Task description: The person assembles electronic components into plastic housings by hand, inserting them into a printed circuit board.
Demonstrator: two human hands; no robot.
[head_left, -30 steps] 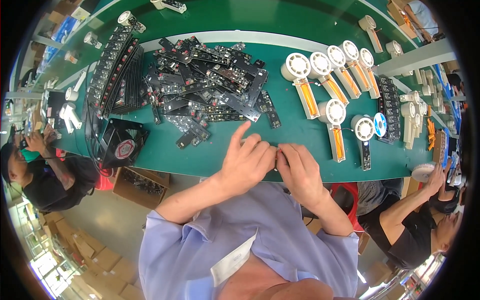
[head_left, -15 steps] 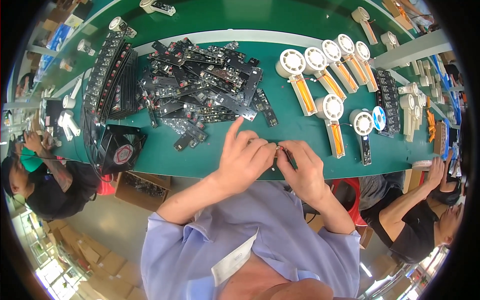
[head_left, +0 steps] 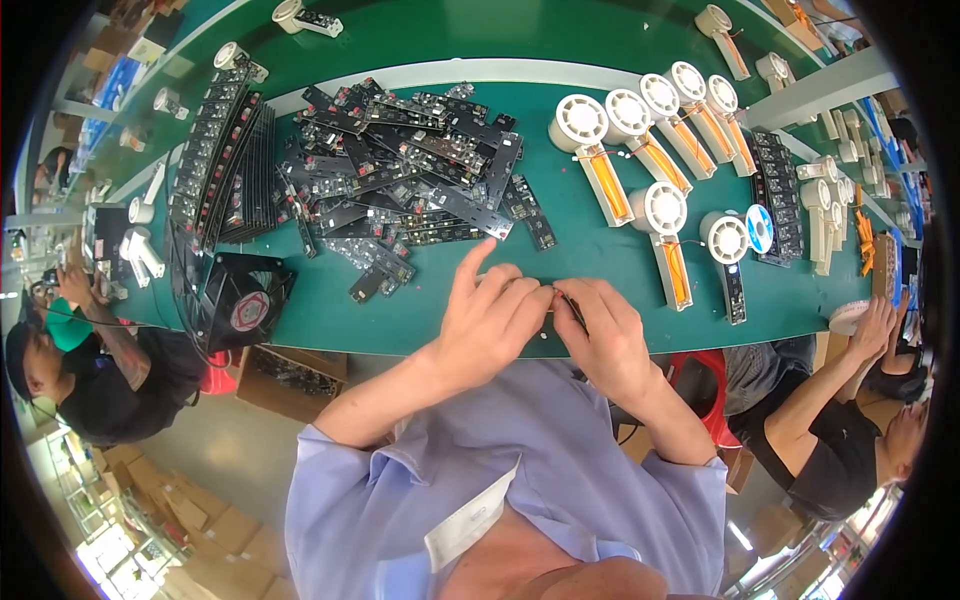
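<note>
The thin dark strip (head_left: 572, 308) sits at the frame's middle, pinched between the left hand (head_left: 490, 320) and right hand (head_left: 600, 335). Best to hold it gently, low over the green surface (head_left: 420, 320).

— Long green workbench (head_left: 330, 330), curving with the lens, white strip along its middle.
— Below it?
— Pale floor (head_left: 215, 450), brown cardboard boxes (head_left: 290, 375) under the bench edge, more stacked at lower left (head_left: 130, 480).
— Seating?
— Red stool (head_left: 705, 385) on the right. Bright daylight at the lower corners.
</note>
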